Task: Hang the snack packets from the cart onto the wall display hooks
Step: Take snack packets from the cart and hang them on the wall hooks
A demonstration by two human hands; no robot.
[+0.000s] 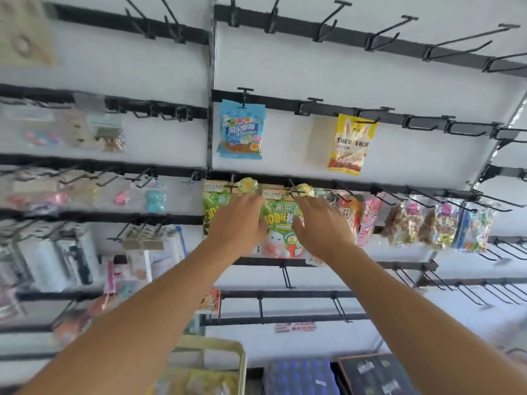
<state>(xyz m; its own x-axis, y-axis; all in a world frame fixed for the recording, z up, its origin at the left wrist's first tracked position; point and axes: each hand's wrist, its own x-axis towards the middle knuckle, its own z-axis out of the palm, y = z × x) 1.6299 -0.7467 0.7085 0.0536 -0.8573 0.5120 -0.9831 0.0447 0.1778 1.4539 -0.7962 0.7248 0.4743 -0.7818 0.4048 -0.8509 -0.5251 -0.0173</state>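
both hands grip 1 green packet (281, 223) at a hook (292, 187): left hand (238, 223) and right hand (320, 226), fingers curled on its edges.

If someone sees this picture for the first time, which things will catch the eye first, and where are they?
First the two bare arms reaching up the middle, left hand and right hand on a green snack packet at a hook. Above hang a blue packet and a yellow packet alone on the white wall, under rows of bare black hooks.
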